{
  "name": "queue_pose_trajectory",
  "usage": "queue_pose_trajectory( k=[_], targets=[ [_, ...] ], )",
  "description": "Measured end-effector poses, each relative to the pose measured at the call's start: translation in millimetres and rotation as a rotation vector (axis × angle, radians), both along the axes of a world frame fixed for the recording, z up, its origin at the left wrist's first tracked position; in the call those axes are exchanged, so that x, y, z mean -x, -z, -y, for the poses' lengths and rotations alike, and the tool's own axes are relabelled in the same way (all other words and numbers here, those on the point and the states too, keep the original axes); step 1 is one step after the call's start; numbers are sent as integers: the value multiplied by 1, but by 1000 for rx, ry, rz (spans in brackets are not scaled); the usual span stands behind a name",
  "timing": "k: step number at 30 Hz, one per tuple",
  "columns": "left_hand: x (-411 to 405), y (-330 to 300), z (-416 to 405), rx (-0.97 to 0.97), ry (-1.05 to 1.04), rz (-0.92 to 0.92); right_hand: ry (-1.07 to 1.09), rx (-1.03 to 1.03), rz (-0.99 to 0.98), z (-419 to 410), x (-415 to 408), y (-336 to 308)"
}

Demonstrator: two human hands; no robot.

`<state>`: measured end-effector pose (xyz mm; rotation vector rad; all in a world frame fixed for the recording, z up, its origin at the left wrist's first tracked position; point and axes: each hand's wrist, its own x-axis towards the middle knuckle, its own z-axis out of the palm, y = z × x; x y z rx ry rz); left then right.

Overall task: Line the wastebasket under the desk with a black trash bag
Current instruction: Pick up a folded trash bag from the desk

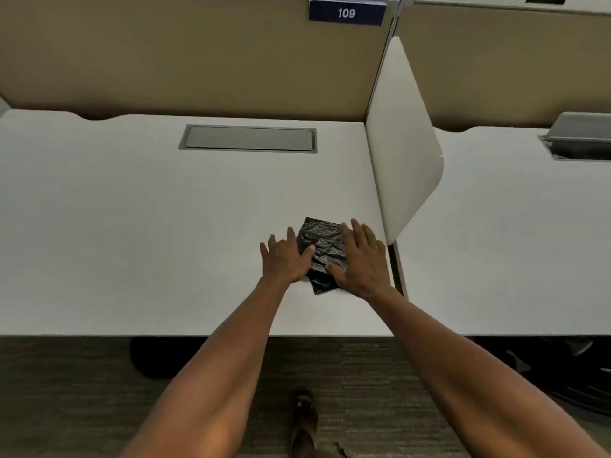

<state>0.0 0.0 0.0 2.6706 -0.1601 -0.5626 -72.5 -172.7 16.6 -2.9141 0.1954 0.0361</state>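
A folded black trash bag (320, 246) lies flat on the white desk (165, 226), near its right end. My left hand (285, 257) rests palm down at the bag's left edge, fingers spread, thumb on the plastic. My right hand (360, 259) lies flat over the bag's right side, fingers apart. Neither hand grips the bag. Under the desk's front edge, at the left, a dark round shape (150, 357) shows; it may be the wastebasket, mostly hidden by the desktop.
A white divider panel (401, 143) stands just right of the bag. A grey cable hatch (248, 138) is set in the desk's back. A neighbouring desk (496, 242) lies to the right, dark objects (575, 375) beneath it. My foot (305, 421) stands on carpet.
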Motion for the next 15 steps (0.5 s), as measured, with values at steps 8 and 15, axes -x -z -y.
queue_pose_trajectory(
  k=[8,15],
  targets=[
    [-5,20,23,266,-219,-235,-69,3,-171,6,-14,40],
    [-6,39,23,501,-489,-362,-77,-2,-193,8,-17,61]
  ],
)
